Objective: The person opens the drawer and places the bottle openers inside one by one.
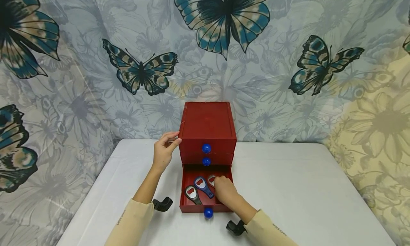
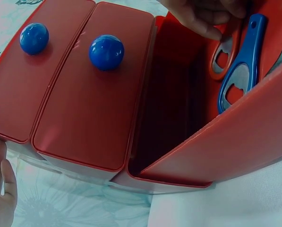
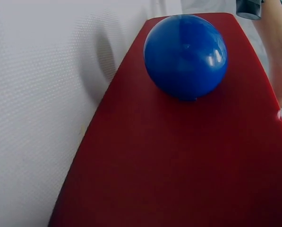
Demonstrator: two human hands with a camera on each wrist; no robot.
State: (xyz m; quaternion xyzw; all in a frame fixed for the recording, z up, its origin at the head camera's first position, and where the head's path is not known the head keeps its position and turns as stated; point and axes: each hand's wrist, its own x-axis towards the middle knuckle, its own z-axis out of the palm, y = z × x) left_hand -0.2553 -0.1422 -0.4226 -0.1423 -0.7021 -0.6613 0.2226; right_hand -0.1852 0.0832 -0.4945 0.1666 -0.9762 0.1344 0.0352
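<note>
A red drawer cabinet (image 1: 207, 119) with blue ball knobs has its bottom drawer (image 1: 192, 209) pulled out. Inside lie a dark bottle opener (image 1: 192, 192), a blue bottle opener (image 1: 200, 182) and a red bottle opener (image 1: 210, 180). My right hand (image 1: 225, 191) reaches into the drawer. In the left wrist view its curled fingers pinch the handle end of the red opener (image 2: 223, 49), which lies against the drawer floor. My left hand (image 1: 162, 153) touches the cabinet's left side near the top, fingers extended. The drawer's blue knob (image 3: 185, 56) fills much of the right wrist view.
The two upper drawers, with a middle knob (image 1: 206, 161) and a top knob (image 1: 206, 148), are closed. A white cloth covers the table (image 1: 288, 189). Behind it hangs a butterfly-patterned backdrop (image 1: 256, 82). Black camera mounts (image 1: 162, 204) sit at both wrists.
</note>
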